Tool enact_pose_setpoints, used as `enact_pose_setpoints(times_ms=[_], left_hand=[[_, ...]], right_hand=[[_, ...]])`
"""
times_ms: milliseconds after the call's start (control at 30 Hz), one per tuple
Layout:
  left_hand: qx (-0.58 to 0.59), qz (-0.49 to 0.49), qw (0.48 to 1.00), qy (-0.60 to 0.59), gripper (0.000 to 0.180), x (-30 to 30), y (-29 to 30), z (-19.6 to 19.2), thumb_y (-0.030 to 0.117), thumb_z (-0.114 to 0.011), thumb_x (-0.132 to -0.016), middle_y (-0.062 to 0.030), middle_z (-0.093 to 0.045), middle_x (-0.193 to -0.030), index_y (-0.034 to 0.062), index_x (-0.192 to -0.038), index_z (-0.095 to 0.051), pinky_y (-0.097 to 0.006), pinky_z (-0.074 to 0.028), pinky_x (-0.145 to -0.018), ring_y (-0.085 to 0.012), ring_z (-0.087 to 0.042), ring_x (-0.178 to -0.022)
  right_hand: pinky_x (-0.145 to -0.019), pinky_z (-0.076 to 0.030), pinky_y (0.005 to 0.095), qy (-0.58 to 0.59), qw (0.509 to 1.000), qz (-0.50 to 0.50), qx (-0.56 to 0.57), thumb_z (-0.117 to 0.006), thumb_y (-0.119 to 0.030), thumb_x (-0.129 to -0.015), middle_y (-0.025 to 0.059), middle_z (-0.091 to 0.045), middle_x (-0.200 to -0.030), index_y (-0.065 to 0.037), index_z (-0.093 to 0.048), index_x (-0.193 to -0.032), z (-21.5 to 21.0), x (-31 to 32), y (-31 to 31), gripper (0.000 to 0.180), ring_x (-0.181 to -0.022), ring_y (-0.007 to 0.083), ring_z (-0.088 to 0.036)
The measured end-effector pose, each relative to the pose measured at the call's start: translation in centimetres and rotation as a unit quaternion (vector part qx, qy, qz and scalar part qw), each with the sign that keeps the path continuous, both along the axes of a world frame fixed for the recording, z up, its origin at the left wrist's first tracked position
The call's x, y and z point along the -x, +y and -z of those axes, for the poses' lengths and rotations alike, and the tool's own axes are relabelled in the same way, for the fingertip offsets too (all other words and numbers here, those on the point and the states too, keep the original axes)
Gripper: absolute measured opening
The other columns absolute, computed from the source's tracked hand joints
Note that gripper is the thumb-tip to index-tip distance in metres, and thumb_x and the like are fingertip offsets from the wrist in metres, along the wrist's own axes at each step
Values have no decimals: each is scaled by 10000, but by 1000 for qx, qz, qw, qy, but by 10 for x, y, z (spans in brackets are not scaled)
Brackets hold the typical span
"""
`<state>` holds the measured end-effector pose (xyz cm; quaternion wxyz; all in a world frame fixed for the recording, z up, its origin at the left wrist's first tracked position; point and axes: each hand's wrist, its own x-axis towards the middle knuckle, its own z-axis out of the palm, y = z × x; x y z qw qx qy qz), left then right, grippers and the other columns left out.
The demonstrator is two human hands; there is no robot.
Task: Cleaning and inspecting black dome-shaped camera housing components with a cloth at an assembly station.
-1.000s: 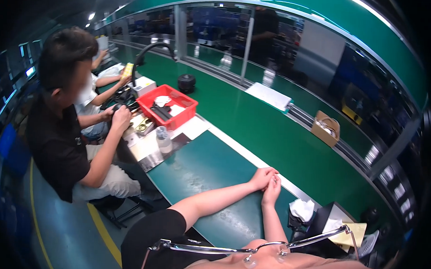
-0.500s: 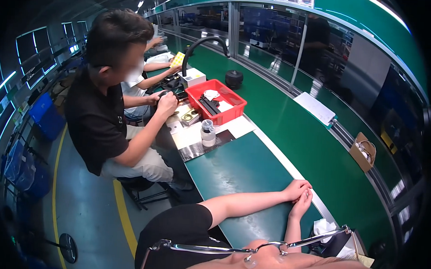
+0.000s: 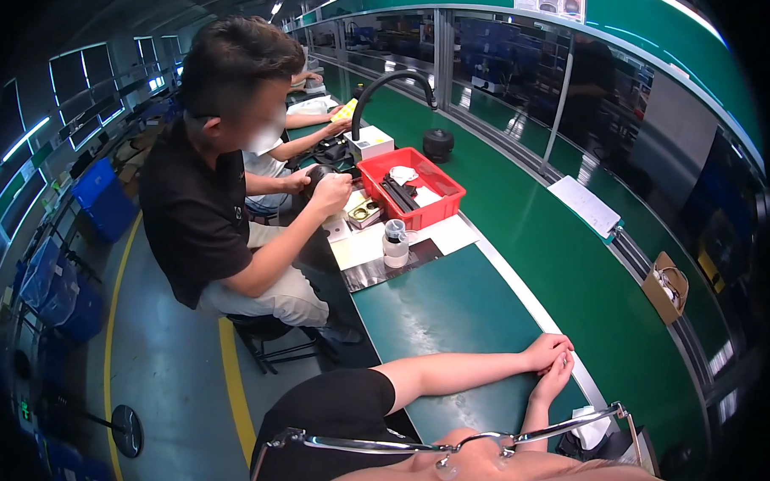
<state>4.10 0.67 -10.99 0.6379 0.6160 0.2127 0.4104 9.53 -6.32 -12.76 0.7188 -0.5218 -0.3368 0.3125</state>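
My left hand (image 3: 544, 348) and my right hand (image 3: 557, 378) rest together on the green table top (image 3: 458, 319), close to its far edge. The left forearm stretches across from a black sleeve at the lower left. Its fingers curl loosely over the right hand's fingertips. The right forearm comes up from the lower edge, fingers pointing away from me. Neither hand holds anything. A metal spectacle frame (image 3: 446, 446) hangs at the bottom of the view.
A co-worker in a black shirt (image 3: 208, 209) sits at the left, hands on a small dark part beside a red bin (image 3: 412, 186). A clear bottle (image 3: 395, 241), white sheets, a cardboard box (image 3: 665, 288) and a green conveyor (image 3: 562, 264) lie beyond. Blue crates (image 3: 107, 197) line the aisle.
The view has swung left and down, so the co-worker and the red bin sit nearer the middle. My hands stay joined on the table in the same pose.
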Motion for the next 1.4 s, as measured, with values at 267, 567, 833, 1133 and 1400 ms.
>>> enact_pose_setpoints(times_ms=[267, 567, 833, 1133, 1400], left_hand=[[5, -3, 1000, -2, 233, 1, 2, 0, 136, -423, -900, -71, -589, -642, -32, -891, -585, -231, -407, -388, -90, -511, -454], [2, 6, 1000, -4, 234, 1, -2, 1, 135, -424, -898, -70, -593, -652, -35, -889, -584, -224, -412, -399, -86, -513, -461], [29, 24, 999, 9, 228, 5, -2, -8, 131, -426, -902, -65, -585, -634, -35, -884, -582, -228, -411, -393, -83, -506, -451], [-4, 3, 1000, -6, 237, -1, 1, 3, 147, -431, -912, -55, -610, -688, -35, -927, -582, -205, -389, -376, -69, -498, -449], [8, -4, 1000, 12, 240, 6, -3, -12, 134, -428, -900, -77, -601, -660, -45, -882, -587, -238, -431, -426, -94, -539, -501]], right_hand=[[-454, -285, 173, 7, 1000, 9, -23, -419, -242, -937, 21, -499, -803, -17, -409, -1169, -6, 7, 2, 324, -575, 36, -406], [-447, -279, 175, -13, 1000, 13, -3, -418, -244, -937, 15, -490, -777, -9, -424, -1149, 0, 3, -1, 317, -544, 38, -385], [-460, -285, 172, -14, 1000, 20, 6, -419, -256, -938, 18, -490, -793, -6, -425, -1153, -6, 5, -2, 330, -577, 36, -394], [-461, -278, 174, -23, 1000, 6, -7, -415, -246, -940, 22, -498, -823, -15, -419, -1152, 0, 3, -1, 313, -579, 36, -391], [-461, -277, 171, 6, 1000, 10, 0, -411, -241, -942, 28, -508, -844, -18, -424, -1146, -1, 4, 1, 303, -576, 32, -386]])
